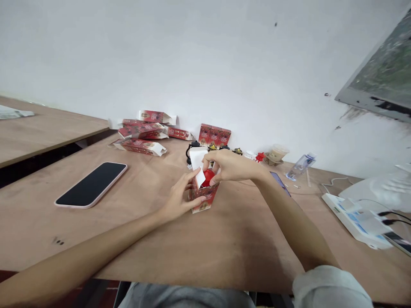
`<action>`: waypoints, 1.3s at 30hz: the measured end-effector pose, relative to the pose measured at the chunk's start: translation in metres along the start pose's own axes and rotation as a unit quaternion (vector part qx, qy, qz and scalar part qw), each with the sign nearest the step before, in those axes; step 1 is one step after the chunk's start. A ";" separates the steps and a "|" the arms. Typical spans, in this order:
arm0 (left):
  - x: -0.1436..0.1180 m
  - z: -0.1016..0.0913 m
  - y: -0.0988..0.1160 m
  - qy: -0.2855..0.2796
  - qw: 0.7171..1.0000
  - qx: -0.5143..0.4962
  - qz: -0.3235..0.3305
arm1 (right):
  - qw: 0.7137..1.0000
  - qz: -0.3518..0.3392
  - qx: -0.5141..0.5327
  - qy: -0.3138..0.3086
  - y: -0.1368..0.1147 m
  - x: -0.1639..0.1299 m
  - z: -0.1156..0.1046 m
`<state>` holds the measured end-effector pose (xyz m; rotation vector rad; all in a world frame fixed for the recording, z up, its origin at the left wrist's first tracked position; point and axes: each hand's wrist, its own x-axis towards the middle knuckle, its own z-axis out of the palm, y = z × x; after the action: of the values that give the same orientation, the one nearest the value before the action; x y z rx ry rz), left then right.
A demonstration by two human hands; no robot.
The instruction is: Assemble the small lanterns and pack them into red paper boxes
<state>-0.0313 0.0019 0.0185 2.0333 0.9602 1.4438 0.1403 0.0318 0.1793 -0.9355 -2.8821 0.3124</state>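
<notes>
A phone [91, 185] in a pale pink case is lying face up, screen dark, on the wooden worktop [224, 244]. Behind it, flattened red cartons [143, 136] are piling up loosely near the white wall [192, 55]. Three upright red boxes [214, 135] are standing side by side against the wall, with small figurines [238, 151] lining up beside them. A clear plastic bottle [301, 166] is lying on its side, and a white device [356, 218] with cables is sitting at the far edge.
</notes>
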 end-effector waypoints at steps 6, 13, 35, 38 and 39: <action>0.000 0.001 0.000 0.002 0.999 -0.040 -0.019 | 0.995 -0.020 0.101 0.018 0.007 -0.003 0.002; -0.001 0.002 0.000 0.001 0.997 -0.068 -0.031 | 0.980 -0.081 0.110 0.143 0.008 -0.011 0.008; 0.016 -0.011 0.024 -0.051 0.987 -0.118 -0.099 | 0.942 -0.131 -0.133 0.278 -0.001 -0.023 0.051; 0.013 -0.009 0.019 -0.027 0.991 -0.109 -0.078 | 0.899 -0.149 -0.189 0.365 0.007 -0.024 0.067; 0.013 -0.008 0.017 -0.021 0.991 -0.105 -0.077 | 0.888 -0.151 -0.198 0.387 0.009 -0.025 0.072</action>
<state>-0.0312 0.0002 0.0413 1.7898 0.8863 1.3550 0.1546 0.0125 0.1062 -0.4605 -2.2829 -0.5723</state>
